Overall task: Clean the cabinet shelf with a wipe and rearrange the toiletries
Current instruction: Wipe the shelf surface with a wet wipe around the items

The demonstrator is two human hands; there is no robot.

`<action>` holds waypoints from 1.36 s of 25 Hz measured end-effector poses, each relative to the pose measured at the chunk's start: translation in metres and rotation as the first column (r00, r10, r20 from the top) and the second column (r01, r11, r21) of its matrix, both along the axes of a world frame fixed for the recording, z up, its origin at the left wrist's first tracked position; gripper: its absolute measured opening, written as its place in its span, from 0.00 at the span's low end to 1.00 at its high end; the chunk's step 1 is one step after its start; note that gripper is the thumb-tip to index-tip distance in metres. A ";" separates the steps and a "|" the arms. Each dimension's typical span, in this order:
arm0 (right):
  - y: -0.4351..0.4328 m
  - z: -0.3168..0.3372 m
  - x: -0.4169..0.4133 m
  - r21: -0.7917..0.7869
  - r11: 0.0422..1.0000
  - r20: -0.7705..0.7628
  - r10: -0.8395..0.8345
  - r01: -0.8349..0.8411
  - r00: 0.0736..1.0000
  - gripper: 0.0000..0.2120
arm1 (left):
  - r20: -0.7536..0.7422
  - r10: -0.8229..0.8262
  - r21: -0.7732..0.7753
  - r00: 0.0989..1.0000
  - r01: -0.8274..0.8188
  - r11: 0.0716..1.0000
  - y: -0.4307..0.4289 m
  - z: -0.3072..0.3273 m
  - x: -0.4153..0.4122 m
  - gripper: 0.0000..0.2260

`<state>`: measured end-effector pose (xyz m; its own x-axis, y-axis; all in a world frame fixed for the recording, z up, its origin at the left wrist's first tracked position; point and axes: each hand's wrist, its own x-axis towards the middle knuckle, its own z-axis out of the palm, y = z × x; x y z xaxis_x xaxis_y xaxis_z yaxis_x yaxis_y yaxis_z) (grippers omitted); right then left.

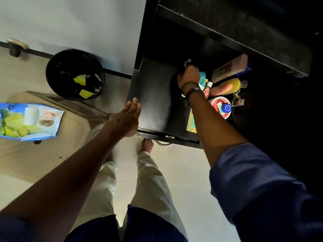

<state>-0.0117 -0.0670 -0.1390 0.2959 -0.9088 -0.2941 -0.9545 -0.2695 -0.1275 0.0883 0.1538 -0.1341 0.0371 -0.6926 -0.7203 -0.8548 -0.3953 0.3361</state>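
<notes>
The black cabinet shelf [153,95] lies below me, bare on its left half. My right hand [187,76] reaches deep over it, fingers closed around a whitish wipe [188,61] whose edge sticks out above the knuckles. Toiletries crowd the right side: a pale pink bottle [229,68] lying down, a yellow-orange bottle [227,86], a teal item [202,78], a small pink tube [208,88], a round red-and-white tub [219,106] with a blue cap [226,107], and a comb [191,122] near the front edge. My left hand [126,119] rests flat on the shelf's front left corner, holding nothing.
A black waste bin [75,74] with yellow scraps stands on the floor to the left. A blue wipes packet [29,121] lies on a beige surface at far left. An upper black shelf [236,32] overhangs the back. My bare feet stand on pale tiles below the shelf edge.
</notes>
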 end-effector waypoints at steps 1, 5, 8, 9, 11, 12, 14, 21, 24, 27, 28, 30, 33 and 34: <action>-0.006 0.003 0.012 0.012 1.000 -0.042 0.011 -0.011 0.999 0.20 | -0.002 0.002 0.007 1.000 -0.002 1.000 0.000 -0.001 -0.001 0.33; 0.042 -0.003 0.053 0.038 0.981 0.075 0.186 -0.189 0.980 0.23 | 0.000 0.003 0.030 1.000 -0.003 1.000 -0.001 0.000 -0.002 0.33; 0.064 -0.009 0.067 0.048 0.957 0.227 0.269 -0.287 0.936 0.27 | 0.016 -0.012 0.030 1.000 0.012 0.999 -0.001 0.001 0.000 0.33; 0.052 -0.009 0.069 0.062 0.961 0.208 0.251 -0.269 0.945 0.24 | 0.017 -0.016 0.037 1.000 0.015 0.999 -0.001 0.001 0.000 0.34; 0.028 -0.004 0.073 0.079 0.983 0.104 0.155 -0.164 0.982 0.18 | 0.020 -0.020 0.051 1.000 0.019 0.998 -0.002 0.000 0.002 0.35; 0.022 -0.001 0.076 0.085 0.988 0.057 0.127 -0.131 0.990 0.17 | 0.021 -0.025 0.058 0.999 0.024 0.998 -0.002 -0.001 0.002 0.35; 0.031 0.000 0.087 0.090 0.976 0.065 0.196 -0.201 0.979 0.17 | 0.027 -0.038 0.066 0.999 0.036 0.997 -0.002 -0.001 0.001 0.35; 0.009 -0.003 0.013 0.015 0.997 0.037 0.079 -0.080 0.996 0.29 | 0.021 -0.061 0.062 0.998 0.060 0.996 -0.001 -0.001 0.004 0.36; 0.031 0.001 0.015 0.032 0.988 -0.002 0.154 -0.154 0.988 0.27 | 0.028 -0.052 0.052 0.998 0.050 0.997 0.001 -0.007 0.001 0.37; 0.096 -0.001 0.025 0.040 0.951 0.022 0.307 -0.308 0.951 0.20 | 0.027 -0.066 0.050 0.997 0.065 0.997 0.001 -0.013 0.003 0.36; 0.113 -0.004 0.019 0.012 0.959 0.017 0.283 -0.284 0.959 0.19 | 0.022 -0.069 0.051 0.997 0.068 0.996 0.001 -0.013 0.004 0.37; 0.120 -0.010 0.002 -0.054 0.994 -0.015 0.094 -0.094 0.996 0.21 | 0.010 -0.064 0.042 0.998 0.064 0.997 0.001 -0.013 0.005 0.36; 0.091 -0.007 -0.003 -0.039 0.990 -0.103 -0.142 0.139 0.985 0.25 | -0.012 -0.060 0.031 0.998 0.061 0.998 0.002 -0.013 0.006 0.36; 0.078 -0.008 -0.001 -0.027 0.984 -0.124 -0.178 0.176 0.976 0.26 | -0.007 -0.069 0.018 0.998 0.069 0.997 0.003 -0.014 0.005 0.35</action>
